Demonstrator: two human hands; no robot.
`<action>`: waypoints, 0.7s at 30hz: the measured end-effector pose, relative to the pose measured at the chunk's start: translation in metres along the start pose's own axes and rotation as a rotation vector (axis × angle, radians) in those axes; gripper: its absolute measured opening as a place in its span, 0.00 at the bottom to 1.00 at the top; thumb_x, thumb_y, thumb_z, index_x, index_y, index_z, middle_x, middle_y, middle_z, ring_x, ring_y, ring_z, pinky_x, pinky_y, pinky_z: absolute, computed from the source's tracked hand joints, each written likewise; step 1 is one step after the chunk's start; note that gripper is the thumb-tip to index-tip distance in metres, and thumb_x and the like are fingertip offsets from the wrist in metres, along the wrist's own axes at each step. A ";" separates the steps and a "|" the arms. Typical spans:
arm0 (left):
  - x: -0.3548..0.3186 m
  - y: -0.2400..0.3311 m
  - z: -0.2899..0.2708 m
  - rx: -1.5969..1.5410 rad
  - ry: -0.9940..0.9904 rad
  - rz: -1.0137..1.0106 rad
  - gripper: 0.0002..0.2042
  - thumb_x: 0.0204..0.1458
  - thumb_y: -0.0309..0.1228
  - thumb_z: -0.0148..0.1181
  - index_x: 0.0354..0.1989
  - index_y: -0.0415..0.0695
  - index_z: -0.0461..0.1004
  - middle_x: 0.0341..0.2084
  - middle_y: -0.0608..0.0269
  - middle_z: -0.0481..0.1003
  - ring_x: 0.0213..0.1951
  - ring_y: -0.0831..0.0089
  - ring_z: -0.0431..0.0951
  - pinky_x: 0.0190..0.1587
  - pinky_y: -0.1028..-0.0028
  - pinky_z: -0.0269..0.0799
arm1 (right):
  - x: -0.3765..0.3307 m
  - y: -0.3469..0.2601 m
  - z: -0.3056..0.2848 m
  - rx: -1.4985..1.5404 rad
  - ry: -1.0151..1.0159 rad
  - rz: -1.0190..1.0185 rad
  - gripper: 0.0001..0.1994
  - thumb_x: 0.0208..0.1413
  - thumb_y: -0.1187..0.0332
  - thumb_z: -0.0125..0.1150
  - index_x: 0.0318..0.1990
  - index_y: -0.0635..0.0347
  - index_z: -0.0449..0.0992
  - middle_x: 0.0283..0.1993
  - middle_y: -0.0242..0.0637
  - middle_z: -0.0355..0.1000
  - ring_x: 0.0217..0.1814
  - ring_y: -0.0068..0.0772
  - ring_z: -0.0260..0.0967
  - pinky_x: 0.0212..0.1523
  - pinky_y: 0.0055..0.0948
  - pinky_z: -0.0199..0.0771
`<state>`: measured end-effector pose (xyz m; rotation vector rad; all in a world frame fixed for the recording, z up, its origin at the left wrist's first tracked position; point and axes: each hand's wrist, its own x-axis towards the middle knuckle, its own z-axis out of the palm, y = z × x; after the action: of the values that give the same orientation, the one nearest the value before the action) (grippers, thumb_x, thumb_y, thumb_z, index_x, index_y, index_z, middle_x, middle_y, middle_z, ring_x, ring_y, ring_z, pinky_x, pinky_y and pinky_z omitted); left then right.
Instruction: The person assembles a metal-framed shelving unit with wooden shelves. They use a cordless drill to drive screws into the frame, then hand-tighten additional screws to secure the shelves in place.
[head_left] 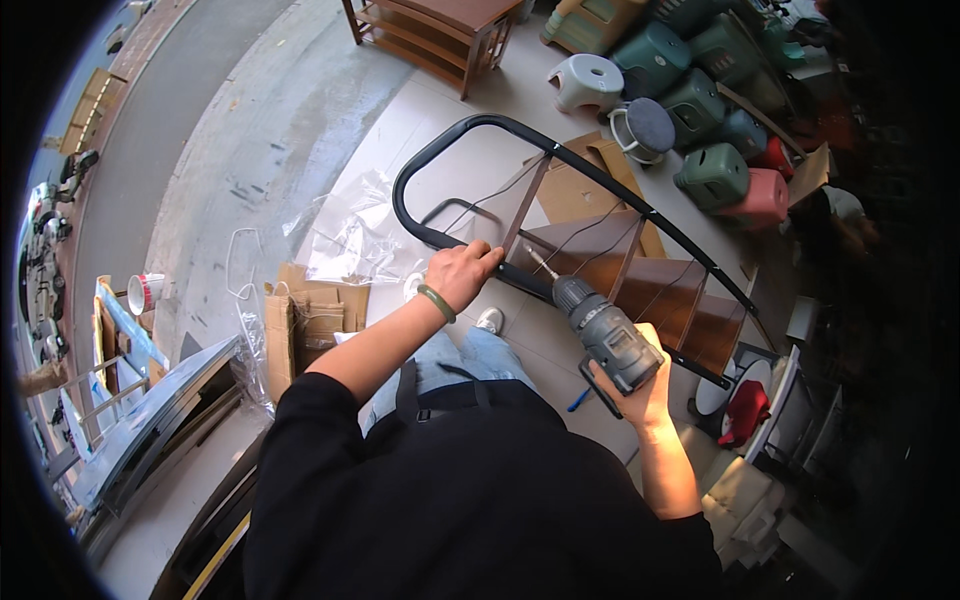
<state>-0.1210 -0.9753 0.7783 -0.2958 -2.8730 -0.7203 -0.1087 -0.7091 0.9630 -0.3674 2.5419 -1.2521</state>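
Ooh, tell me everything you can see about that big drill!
The power drill looks mostly grey and black, its bulky body seemingly hard plastic. A dark chuck at the front holds a slim metallic bit. It slants toward the upper left of the picture, its bit near the black tubular frame. The right hand holds its rear. I can't tell whether the bit touches anything.

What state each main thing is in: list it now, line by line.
Cordless drill, bit fitted; whether running, unclear
Right grip, closed on the drill
Left grip, closed on the black tubular frame
Brown panels, set within the frame
Clear plastic sheet, crumpled
White stool, upright
Brown shelf unit, standing upright
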 end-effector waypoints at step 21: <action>0.000 -0.033 0.008 -0.095 0.057 0.232 0.16 0.48 0.28 0.56 0.48 0.49 0.75 0.34 0.71 0.75 0.31 0.74 0.79 0.34 0.73 0.73 | 0.012 -0.047 0.043 -0.220 -0.029 0.292 0.16 0.40 0.76 0.71 0.38 0.62 0.72 0.31 0.38 0.76 0.34 0.31 0.77 0.42 0.30 0.76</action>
<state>-0.1292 -0.9997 0.7563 -0.5994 -2.6957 -0.8063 -0.0996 -0.7720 0.9736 -0.0527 2.5978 -0.8593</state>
